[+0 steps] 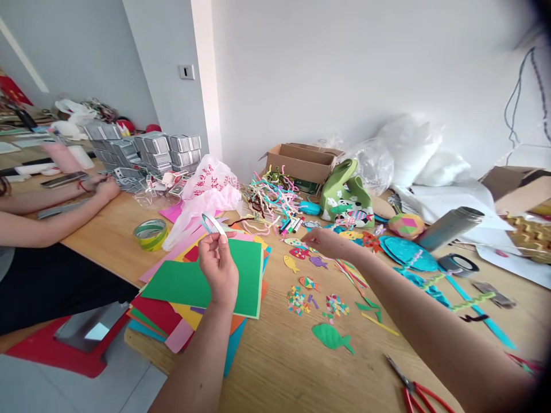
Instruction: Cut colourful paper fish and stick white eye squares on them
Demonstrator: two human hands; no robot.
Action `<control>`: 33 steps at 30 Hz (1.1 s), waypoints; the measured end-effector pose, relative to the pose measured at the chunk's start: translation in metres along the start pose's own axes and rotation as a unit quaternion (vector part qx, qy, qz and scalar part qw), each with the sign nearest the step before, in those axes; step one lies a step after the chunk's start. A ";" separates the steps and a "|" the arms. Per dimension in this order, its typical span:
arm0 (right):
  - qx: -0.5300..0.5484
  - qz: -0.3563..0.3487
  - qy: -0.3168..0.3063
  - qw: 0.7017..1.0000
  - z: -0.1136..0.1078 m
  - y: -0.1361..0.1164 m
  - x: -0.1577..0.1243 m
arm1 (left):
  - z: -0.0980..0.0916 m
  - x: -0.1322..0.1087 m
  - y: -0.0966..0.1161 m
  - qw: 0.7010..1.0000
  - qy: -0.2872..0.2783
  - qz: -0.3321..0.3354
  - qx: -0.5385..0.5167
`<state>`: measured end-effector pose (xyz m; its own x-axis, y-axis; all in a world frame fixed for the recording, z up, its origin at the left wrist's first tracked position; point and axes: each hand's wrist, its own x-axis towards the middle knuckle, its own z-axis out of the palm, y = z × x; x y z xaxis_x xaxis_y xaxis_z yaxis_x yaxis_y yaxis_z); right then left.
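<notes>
My left hand (218,264) is raised above a stack of coloured paper sheets (202,284) and pinches a small roll of white tape (212,222) between thumb and fingers. My right hand (322,241) reaches forward over the wooden table (279,355), fingers curled in a pinch near small paper fish cut-outs (301,252); what it holds, if anything, is too small to make out. A green paper fish (330,336) and heaps of confetti bits (314,303) lie near the front.
Red-handled scissors (415,387) lie at the front right. A green tape roll (150,234), pink plastic bag (206,192), pipe cleaners (269,198), markers, cardboard box (301,160) and metal flask (447,228) crowd the table. Another person's arms (55,212) rest at the left.
</notes>
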<state>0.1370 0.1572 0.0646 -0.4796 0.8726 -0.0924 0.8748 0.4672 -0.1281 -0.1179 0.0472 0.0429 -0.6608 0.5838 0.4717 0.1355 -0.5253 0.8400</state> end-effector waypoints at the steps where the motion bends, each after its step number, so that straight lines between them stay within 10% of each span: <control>1: -0.001 0.000 -0.003 1.000 0.010 0.001 -0.012 | 0.000 -0.001 -0.001 1.000 -0.004 -0.004 0.002; 11: -0.039 0.029 0.004 0.999 0.066 0.008 -0.067 | 0.006 -0.010 -0.002 0.999 -0.049 0.002 0.010; 25: -0.021 -0.016 0.040 0.999 0.066 -0.050 -0.046 | 0.017 -0.032 0.002 0.977 -0.206 0.034 0.031; 33: 0.056 0.031 0.100 0.993 0.046 -0.041 -0.074 | 0.019 -0.037 0.001 0.959 -0.270 0.063 0.053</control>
<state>0.1335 0.0664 0.0315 -0.3917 0.9155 0.0922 0.8838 0.4022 -0.2391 -0.0793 0.0362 0.0312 -0.1588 0.7711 0.6166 0.2830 -0.5627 0.7767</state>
